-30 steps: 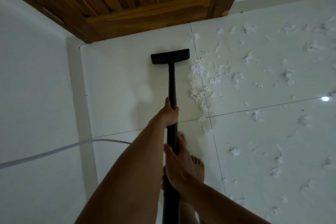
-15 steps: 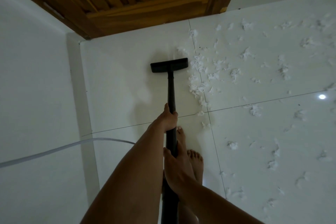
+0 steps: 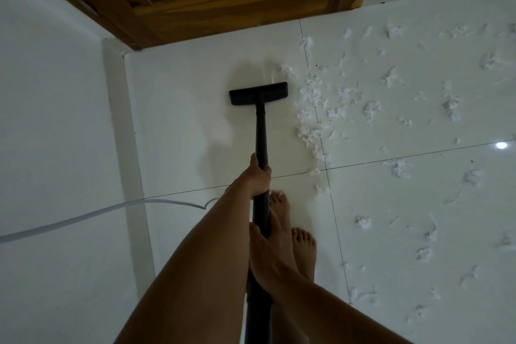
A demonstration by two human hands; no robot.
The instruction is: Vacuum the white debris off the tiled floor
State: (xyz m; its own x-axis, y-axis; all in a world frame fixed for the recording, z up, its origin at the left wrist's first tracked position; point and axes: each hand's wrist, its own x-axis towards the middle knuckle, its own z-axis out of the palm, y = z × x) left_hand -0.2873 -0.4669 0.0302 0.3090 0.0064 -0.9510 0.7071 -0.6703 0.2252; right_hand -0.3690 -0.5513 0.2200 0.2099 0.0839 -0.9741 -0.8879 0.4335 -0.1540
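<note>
Head view looks down on a white tiled floor (image 3: 195,126), where the black vacuum head (image 3: 258,93) lies flat on a clean tile, a little in front of a wooden door (image 3: 237,5). Its black wand (image 3: 261,134) runs back toward the person. The left hand (image 3: 258,177) is closed around the wand higher up, fingers wrapped on it, and the right hand (image 3: 268,257) is closed around the wand lower, nearer the body. White debris (image 3: 312,109) lies just to the right of the vacuum head, thick along the tile joint, and scattered wider over the right tiles. Two bare feet (image 3: 304,248) stand beside the wand. A pale cord (image 3: 83,216) crosses the floor at left.
</note>
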